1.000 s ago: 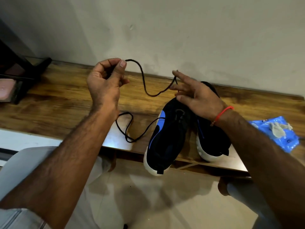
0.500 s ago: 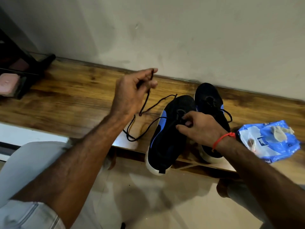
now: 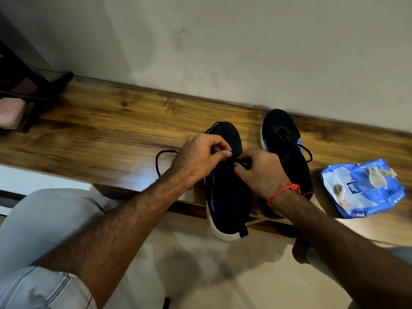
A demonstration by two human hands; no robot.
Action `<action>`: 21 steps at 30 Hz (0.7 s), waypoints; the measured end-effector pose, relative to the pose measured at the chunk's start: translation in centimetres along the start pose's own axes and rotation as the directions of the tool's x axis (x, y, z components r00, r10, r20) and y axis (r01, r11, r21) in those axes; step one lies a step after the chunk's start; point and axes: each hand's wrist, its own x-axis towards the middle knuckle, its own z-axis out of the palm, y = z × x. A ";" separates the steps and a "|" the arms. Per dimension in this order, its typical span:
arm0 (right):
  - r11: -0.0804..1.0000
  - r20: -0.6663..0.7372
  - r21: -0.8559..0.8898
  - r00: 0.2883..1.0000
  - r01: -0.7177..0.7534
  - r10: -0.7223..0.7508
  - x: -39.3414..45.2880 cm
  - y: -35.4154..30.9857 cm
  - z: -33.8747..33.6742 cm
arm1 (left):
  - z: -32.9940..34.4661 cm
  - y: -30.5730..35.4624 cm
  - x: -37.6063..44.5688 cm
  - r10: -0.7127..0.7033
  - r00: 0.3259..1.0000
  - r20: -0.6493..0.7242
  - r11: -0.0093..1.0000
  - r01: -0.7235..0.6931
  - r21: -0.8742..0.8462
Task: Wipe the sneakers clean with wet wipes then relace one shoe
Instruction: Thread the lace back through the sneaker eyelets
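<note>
Two black sneakers with blue trim and white soles stand on a low wooden bench (image 3: 107, 134). The left sneaker (image 3: 225, 204) hangs its heel over the bench's front edge. Both hands meet over its eyelet area. My left hand (image 3: 198, 157) pinches the black lace (image 3: 160, 159) between thumb and forefinger. My right hand (image 3: 260, 170), a red thread on its wrist, pinches the lace at the shoe's tongue. A loose loop of the lace trails left on the wood. The right sneaker (image 3: 283, 139) stays laced beside it.
A blue wet-wipe pack (image 3: 365, 190) with a crumpled used wipe (image 3: 376, 177) on top lies on the bench's right end. A dark stand (image 3: 31, 90) and a pink block (image 3: 10, 112) sit at far left. The wall runs right behind the bench. Beige floor lies below.
My left hand came down from the raised position to the left sneaker's tongue, bringing the lace. My right hand stayed on the eyelets. The camera view shifted slightly lower.
</note>
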 end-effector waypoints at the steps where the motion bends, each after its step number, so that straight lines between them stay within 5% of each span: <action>1: 1.000 -0.016 0.023 1.000 -0.016 0.016 -0.1 0.0 0.0 | 0.1 0.1 0.0 -0.009 1.000 0.018 0.999 0.008 0.034; 21: 0.849 0.085 0.442 0.956 -0.290 0.282 0.3 0.9 1.4 | 1.8 1.9 -0.3 -0.150 0.989 -0.007 0.896 0.139 0.423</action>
